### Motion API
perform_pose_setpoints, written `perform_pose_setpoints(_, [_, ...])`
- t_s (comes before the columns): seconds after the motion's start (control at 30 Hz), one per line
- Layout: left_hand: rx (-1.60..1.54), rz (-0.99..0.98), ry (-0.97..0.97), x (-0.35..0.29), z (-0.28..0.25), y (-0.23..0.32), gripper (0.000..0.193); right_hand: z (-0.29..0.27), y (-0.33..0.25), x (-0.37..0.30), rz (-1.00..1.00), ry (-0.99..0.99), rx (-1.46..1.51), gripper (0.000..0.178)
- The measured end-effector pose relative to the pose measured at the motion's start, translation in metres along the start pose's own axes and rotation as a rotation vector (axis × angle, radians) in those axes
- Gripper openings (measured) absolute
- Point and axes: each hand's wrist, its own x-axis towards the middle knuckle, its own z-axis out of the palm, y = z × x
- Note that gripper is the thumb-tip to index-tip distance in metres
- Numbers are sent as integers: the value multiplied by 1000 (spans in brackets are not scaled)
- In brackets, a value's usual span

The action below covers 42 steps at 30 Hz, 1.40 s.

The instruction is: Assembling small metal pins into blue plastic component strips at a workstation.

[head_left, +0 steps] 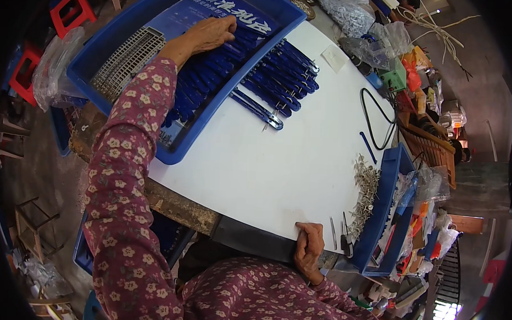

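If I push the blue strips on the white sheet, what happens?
The blue strips might slide apart, since they overlap in a heap. They look fairly stiff, lying straight. Rolling seems unlikely, as they look flat.

White lettering (237, 6) on blue sheet (185, 17)

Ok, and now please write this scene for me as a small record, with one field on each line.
Left hand: reaching into the large blue tray, over dark blue strips; grip unclear
Right hand: at the near edge of the white work surface, nothing visible in it
Also in large tray: pale grid rack
Beside large tray: more blue strips
Right side: heap of small pale pieces beside a smaller blue tray
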Motion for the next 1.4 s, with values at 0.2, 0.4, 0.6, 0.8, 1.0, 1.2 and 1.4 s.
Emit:
perform_pose_setpoints(0.2, [119,1,84,1,18,3,20,-1,3,2,-13,9,1,28])
perform_pose_setpoints(0.4, [226,154,133,-2,22,3,29,-2,4,2,-51,8,-22,31])
perform_pose_setpoints(0.6, [218,192,169,-1,23,-1,23,0,6,2,-68,22,-26,31])
perform_pose_setpoints(0.8, [207,165,165,-2,23,-2,18,0,5,2,-66,18,-20,31])
perform_pose_setpoints(1.0, [230,136,152,0,24,-4,13,-1,-3,1,29,-7,21,24])
perform_pose_setpoints(1.2, [105,163,109,2,18,0,12,-1,4,1,-22,12,3,28])
perform_pose_setpoints(1.4, [65,49,114,5,17,9,15,-3,3,3,-59,21,9,32])
